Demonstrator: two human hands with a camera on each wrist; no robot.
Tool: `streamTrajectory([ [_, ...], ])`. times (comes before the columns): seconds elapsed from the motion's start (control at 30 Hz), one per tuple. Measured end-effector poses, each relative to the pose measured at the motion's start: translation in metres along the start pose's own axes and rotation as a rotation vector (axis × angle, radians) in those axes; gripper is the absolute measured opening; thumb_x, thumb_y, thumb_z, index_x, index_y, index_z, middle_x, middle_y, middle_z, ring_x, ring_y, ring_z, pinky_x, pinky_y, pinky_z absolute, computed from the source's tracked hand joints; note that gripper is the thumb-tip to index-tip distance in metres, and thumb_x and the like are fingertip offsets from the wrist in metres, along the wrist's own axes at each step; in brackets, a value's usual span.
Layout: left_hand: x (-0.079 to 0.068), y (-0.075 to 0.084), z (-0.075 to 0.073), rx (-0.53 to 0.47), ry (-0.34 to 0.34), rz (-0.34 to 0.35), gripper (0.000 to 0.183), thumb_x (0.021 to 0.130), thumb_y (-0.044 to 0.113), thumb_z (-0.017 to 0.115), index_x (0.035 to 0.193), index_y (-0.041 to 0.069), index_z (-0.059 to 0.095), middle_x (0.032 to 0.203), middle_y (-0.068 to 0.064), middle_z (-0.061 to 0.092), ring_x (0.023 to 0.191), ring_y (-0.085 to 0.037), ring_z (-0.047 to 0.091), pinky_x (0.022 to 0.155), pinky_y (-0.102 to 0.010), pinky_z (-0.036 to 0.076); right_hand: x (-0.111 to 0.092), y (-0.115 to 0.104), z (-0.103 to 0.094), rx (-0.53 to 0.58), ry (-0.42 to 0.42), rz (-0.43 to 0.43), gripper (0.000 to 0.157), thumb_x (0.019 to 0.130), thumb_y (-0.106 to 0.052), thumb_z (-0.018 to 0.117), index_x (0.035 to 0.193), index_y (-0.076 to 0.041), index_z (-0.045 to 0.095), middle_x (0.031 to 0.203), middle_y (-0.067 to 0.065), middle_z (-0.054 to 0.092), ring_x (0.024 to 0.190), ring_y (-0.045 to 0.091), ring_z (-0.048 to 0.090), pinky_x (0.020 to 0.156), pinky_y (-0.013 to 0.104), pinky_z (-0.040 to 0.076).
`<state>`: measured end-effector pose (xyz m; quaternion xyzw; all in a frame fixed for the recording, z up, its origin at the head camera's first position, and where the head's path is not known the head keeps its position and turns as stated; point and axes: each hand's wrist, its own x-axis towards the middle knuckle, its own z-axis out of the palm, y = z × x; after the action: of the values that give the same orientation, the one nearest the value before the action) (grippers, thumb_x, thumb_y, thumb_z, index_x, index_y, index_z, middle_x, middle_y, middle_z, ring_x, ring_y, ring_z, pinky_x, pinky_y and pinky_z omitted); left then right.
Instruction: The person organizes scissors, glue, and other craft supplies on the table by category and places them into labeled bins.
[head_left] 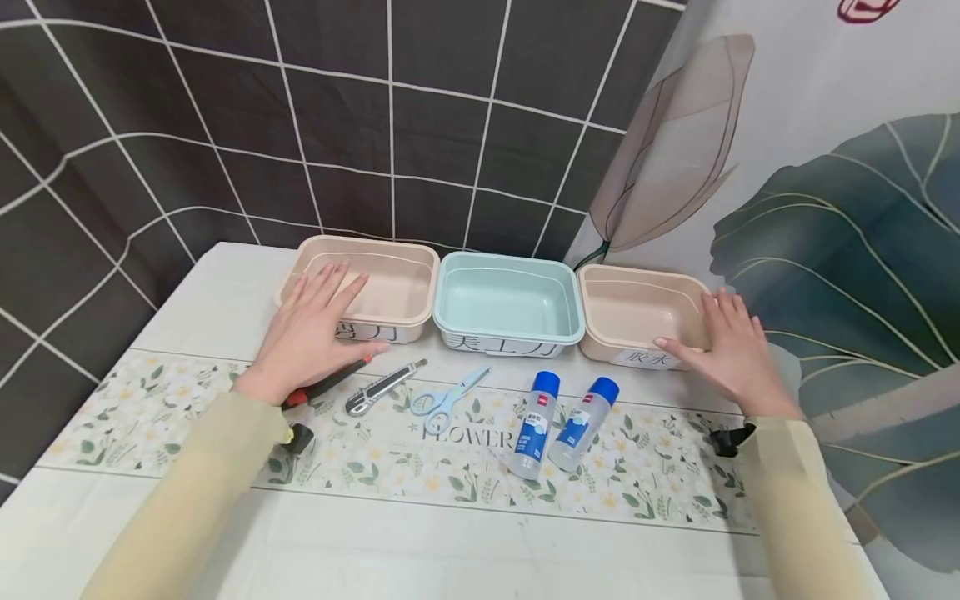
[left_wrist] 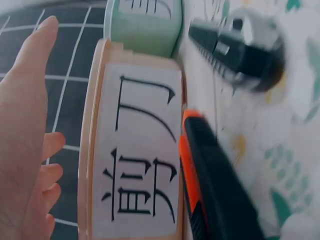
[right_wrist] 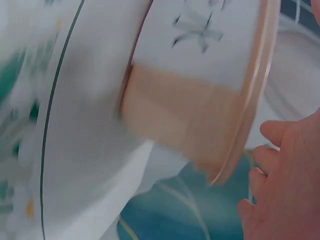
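Dark gridded cloth [head_left: 337,117] backs the table [head_left: 450,550], where, well apart and fingers loosely spread, the left hand [head_left: 303,333] lies over a beige bin [head_left: 397,287], the right hand [head_left: 738,354] beside a second beige bin [head_left: 630,307], both probably light, smooth plastic, best gripped by opposite rims.

The left pink box [head_left: 393,287] reads 剪刀, the blue box [head_left: 510,304] 美工刀, partly hidden, the right pink box [head_left: 637,312] 胶水. The counter [head_left: 420,550] bears FLOWER; print on the bottles [head_left: 535,427] [head_left: 583,425] is too small to read.
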<state>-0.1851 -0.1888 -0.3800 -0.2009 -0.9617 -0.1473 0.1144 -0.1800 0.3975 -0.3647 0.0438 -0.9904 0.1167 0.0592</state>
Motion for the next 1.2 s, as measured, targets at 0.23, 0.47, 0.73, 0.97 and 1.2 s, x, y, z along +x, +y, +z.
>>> streamTrajectory([
  [0.23, -0.013, 0.022, 0.004, -0.004, -0.009, 0.051, 0.114, 0.080, 0.080, 0.063, 0.160, 0.005, 0.029, 0.166, -0.014, 0.021, 0.153, -0.031, 0.015, 0.123, -0.042, 0.003, 0.004, 0.019, 0.000, -0.011, -0.052, 0.052, 0.112, 0.093, -0.068, 0.055, 0.160, 0.003, 0.001, 0.164, 0.028, -0.006, 0.150, 0.048, -0.006, 0.115, 0.068, -0.004],
  [0.47, -0.032, 0.062, 0.014, -0.127, -0.052, 0.075, 0.117, 0.078, 0.079, 0.067, 0.160, 0.004, 0.030, 0.167, -0.010, 0.021, 0.153, -0.029, 0.016, 0.122, -0.049, 0.015, 0.003, 0.020, 0.005, -0.029, -0.090, 0.048, 0.114, 0.094, -0.070, 0.052, 0.159, 0.005, -0.004, 0.163, 0.032, -0.006, 0.149, 0.050, -0.006, 0.115, 0.069, -0.001],
  [0.73, -0.043, 0.102, 0.038, -0.217, -0.166, 0.047, 0.111, 0.075, 0.067, 0.080, 0.155, 0.002, 0.040, 0.158, -0.017, 0.039, 0.144, -0.036, 0.036, 0.115, -0.054, 0.030, 0.000, 0.018, 0.012, -0.026, -0.069, 0.049, 0.110, 0.095, -0.069, 0.049, 0.158, 0.008, 0.000, 0.163, 0.032, -0.003, 0.150, 0.048, -0.003, 0.115, 0.069, 0.005],
  [0.97, -0.039, 0.114, 0.055, -0.173, -0.225, 0.032, 0.090, 0.075, 0.057, 0.086, 0.138, -0.002, 0.058, 0.127, -0.014, 0.058, 0.116, -0.029, 0.055, 0.102, -0.045, 0.046, -0.002, 0.019, 0.014, -0.030, -0.059, 0.037, 0.109, 0.096, -0.067, 0.049, 0.158, 0.008, 0.001, 0.163, 0.031, -0.004, 0.150, 0.046, -0.004, 0.117, 0.065, 0.001],
  [1.2, -0.036, 0.118, 0.057, -0.151, -0.234, 0.021, 0.072, 0.079, 0.047, 0.087, 0.126, -0.003, 0.066, 0.106, -0.005, 0.055, 0.093, -0.020, 0.051, 0.086, -0.038, 0.049, -0.004, 0.020, 0.014, -0.049, -0.066, 0.034, 0.110, 0.096, -0.069, 0.047, 0.158, 0.008, -0.001, 0.164, 0.028, -0.008, 0.151, 0.043, -0.007, 0.118, 0.061, -0.003],
])
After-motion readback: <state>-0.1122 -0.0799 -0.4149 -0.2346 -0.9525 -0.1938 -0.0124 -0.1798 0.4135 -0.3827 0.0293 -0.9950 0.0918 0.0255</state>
